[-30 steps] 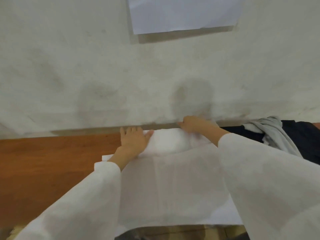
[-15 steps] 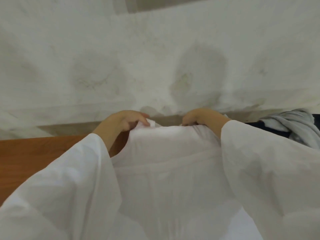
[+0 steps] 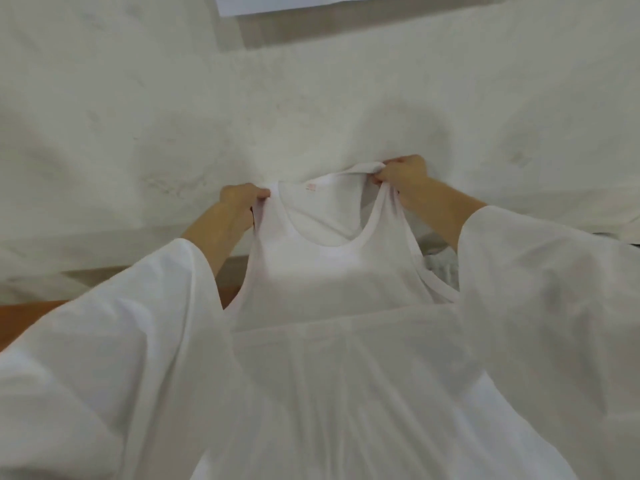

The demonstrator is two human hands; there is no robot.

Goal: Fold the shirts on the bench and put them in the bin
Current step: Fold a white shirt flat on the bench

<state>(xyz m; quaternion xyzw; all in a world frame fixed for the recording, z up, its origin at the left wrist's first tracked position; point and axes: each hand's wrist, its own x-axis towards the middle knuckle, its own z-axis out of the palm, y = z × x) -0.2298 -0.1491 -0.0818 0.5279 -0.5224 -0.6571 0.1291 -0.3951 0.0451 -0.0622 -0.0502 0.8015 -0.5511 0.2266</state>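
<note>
**Change noted.** One second ago both hands were laid flat on the shirt [image 3: 332, 271] as it lay on the bench [image 3: 24, 318]. Half a second ago the far edge was being gathered. Now the upper part of the shirt is raised off the bench and held up before the wall [image 3: 138, 116].

**Hands.** The left hand [image 3: 239, 199] is closed in a pinch on the left shoulder strap. The right hand [image 3: 403, 173] is closed in a pinch on the right strap, which is bunched in the fingers and held slightly higher. Nothing else is held.

**Meaning for the task.** The shirt is judged to be at the start of a fold, or lifted to be straightened. No completed fold is confirmed. The bin is not in view, so placement has not been reached.

**Condition of the shirt.** The shirt is white, thin and sleeveless, with a deep scooped neck. A small pink label [image 3: 310, 186] is seen inside the back of the neck. The upper part is stretched between the hands. A straight horizontal edge crosses below the chest, and more white cloth spreads towards the camera beneath it. Whether that edge is a fold cannot be told.
</note>
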